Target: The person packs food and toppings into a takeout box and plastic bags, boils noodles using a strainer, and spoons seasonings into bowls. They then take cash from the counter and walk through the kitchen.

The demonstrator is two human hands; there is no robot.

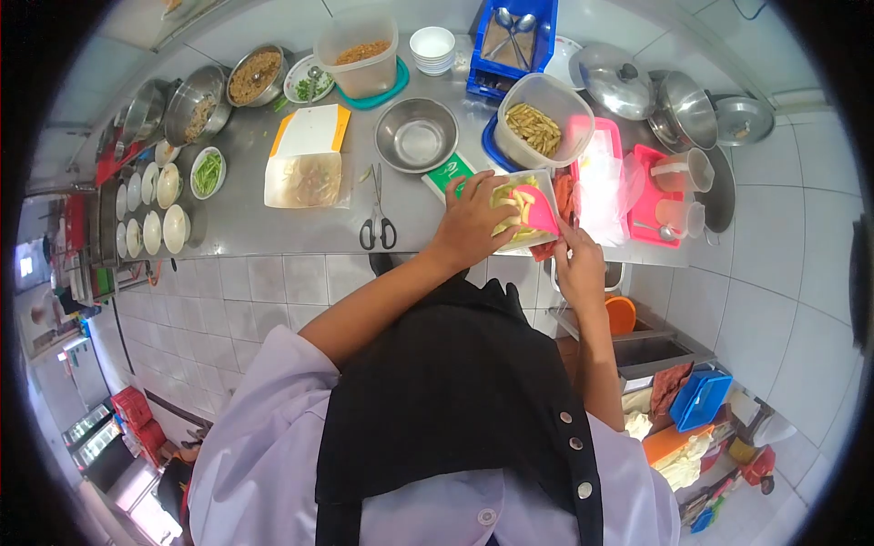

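The box (528,242) is held by spread left fingers (492,217). Scooping seems underway; the scoop (539,207), likely pinched by right fingers (579,238), must be steadied.

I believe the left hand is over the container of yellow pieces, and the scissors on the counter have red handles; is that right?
Not red: the head view shows the scissors have black handles. They lie on the counter, and the left hand is over the container of yellow pieces.

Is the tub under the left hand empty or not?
Not empty: the white tub has pale yellow pieces showing inside. The left hand covers some, so how full, I can't tell.
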